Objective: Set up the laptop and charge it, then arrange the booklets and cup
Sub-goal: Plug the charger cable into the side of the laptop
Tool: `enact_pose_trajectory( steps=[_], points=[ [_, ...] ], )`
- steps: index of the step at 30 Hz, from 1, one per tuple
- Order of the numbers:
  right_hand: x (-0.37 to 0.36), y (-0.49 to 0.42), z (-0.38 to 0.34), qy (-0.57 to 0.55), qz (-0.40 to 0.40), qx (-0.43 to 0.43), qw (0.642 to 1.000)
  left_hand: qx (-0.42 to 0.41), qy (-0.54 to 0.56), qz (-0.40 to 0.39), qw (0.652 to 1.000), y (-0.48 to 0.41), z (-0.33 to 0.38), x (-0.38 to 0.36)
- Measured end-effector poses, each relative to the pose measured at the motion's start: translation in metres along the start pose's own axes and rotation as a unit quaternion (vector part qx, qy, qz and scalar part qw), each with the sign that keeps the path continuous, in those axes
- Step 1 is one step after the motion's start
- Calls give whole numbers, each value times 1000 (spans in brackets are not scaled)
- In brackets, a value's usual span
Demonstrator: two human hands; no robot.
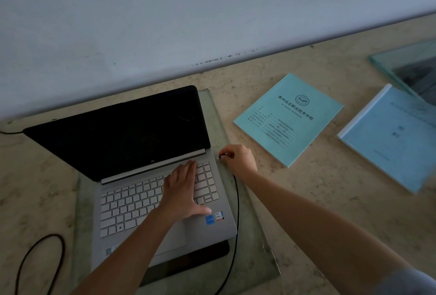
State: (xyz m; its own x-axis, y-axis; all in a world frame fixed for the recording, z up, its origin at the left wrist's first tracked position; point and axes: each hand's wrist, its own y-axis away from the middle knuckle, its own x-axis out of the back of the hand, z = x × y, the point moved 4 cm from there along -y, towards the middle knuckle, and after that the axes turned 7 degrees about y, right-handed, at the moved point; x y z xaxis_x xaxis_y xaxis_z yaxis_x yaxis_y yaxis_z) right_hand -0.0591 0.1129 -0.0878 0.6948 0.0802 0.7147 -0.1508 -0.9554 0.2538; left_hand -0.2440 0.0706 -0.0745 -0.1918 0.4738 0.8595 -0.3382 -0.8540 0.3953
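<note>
A silver laptop point(132, 202) stands open with a dark screen on a glass slab point(254, 242). My left hand point(184, 190) lies flat on the right part of its keyboard, fingers spread. Just off the laptop's right edge, my right hand point(238, 157) pinches the charger plug point(220, 155), whose tip sits close to the laptop's side. The black charger cable point(237, 212) runs back along the laptop's right side toward me. A teal booklet point(289, 118) lies to the right, and a blue booklet point(391, 138) farther right. No cup is in view.
The beige stone counter point(306, 200) meets a white wall point(188, 23) behind. Another black cable loop point(42, 261) lies at the lower left. A glass sheet point(410, 68) rests at the far right, overlapping the blue booklet's corner.
</note>
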Motion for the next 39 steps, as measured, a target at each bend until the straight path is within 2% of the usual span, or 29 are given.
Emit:
enact_pose_trajectory(
  steps=[12,23,39],
  points=[
    [-3,5,2,35,-26,23,999,1,-3,1,1000,0,0,0],
    [8,-1,3,-26,47,-14,998,-5,5,3,1000,-1,-4,-3],
    [-3,-15,2,-17,30,-19,999,14,-29,-9,999,-9,-6,-2]
  ],
)
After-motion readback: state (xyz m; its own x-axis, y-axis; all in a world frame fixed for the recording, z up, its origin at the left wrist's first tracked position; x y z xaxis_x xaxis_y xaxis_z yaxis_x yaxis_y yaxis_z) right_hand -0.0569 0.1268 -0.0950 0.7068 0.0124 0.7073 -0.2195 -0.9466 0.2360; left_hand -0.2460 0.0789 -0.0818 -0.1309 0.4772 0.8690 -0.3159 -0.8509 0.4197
